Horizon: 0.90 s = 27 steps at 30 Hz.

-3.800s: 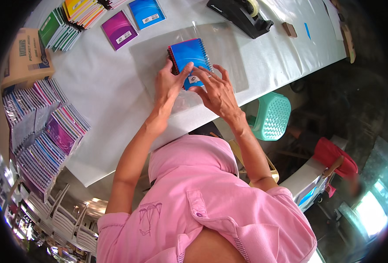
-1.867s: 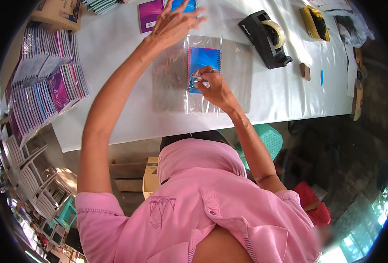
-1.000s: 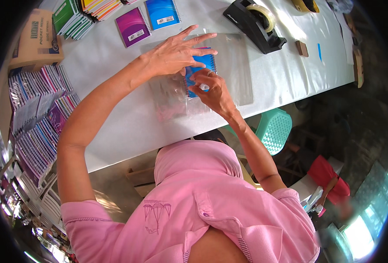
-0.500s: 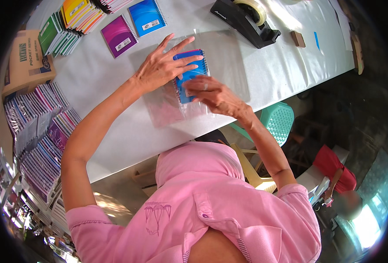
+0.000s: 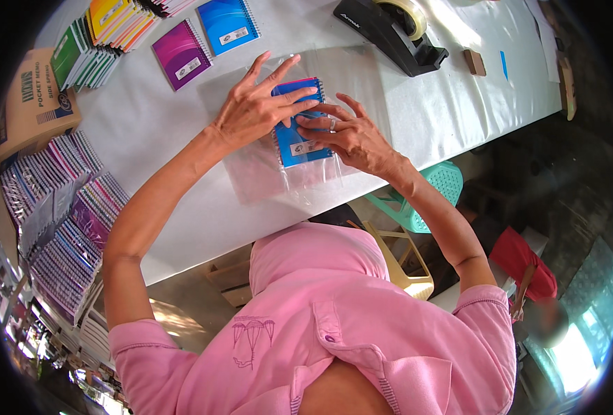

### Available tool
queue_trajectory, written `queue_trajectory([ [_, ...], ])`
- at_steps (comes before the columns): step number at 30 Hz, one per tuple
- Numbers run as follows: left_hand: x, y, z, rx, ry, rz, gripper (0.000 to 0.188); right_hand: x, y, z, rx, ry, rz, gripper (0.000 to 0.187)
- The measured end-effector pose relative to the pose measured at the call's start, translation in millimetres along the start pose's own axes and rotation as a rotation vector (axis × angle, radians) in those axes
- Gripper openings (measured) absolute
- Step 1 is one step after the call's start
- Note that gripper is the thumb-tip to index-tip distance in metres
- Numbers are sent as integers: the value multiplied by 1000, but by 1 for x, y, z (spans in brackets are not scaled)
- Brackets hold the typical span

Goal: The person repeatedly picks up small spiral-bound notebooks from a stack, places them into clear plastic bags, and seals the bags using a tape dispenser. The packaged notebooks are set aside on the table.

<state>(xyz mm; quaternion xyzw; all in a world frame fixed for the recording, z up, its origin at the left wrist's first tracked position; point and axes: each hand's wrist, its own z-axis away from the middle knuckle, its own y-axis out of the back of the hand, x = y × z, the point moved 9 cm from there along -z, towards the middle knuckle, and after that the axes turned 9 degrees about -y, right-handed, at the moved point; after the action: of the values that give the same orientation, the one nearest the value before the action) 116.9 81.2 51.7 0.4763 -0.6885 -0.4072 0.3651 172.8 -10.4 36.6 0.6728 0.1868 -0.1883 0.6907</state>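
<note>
Small blue spiral notebooks (image 5: pixel 288 140) lie stacked on clear plastic bags (image 5: pixel 251 181) at the middle of the table; coils show along both sides and a pink edge peeks out at the top. My left hand (image 5: pixel 254 104) rests over the upper left of the stack, fingers spread across the cover. From the right, my right hand (image 5: pixel 353 138), with a ring on one finger, lays its stretched fingers over the cover's middle and right edge. Neither hand grips the stack. Whether the notebooks are inside a bag I cannot tell.
Purple (image 5: pixel 180 55) and blue notebooks (image 5: pixel 227 26) lie beyond my left hand. A tape dispenser (image 5: pixel 389 34) and small brown block (image 5: pixel 474 62) sit at the far right. Notebook piles (image 5: pixel 64 214) and a carton (image 5: pixel 35 104) line the left. A green stool (image 5: pixel 438 194) stands right; a person in red is farther off.
My right hand has shifted slightly right and up, its fingers now spread out on the cover, uncovering the white label. My left hand has stayed nearly in place.
</note>
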Motion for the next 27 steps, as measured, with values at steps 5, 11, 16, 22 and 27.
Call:
queue_trajectory([
  [5, -12, -8, -8, -62, 206, 118, 54, -2, 1, 0, -11, 24, 31, 29],
  [11, -44, -31, -12, -237, 562, 181, 110, 16, 28, 4, 22, 89, -229, 30],
  [16, -46, -45, -23, -379, 687, 196, 120, 190, 191, 30, 685, -491, -31, 10],
  [22, -48, -55, -30, -436, 701, 135, 124, 295, 152, 13, 65, -758, -412, 45],
  [27, -47, -53, -26, -449, 745, 145, 131, 293, 137, 17, -50, -762, -509, 50],
])
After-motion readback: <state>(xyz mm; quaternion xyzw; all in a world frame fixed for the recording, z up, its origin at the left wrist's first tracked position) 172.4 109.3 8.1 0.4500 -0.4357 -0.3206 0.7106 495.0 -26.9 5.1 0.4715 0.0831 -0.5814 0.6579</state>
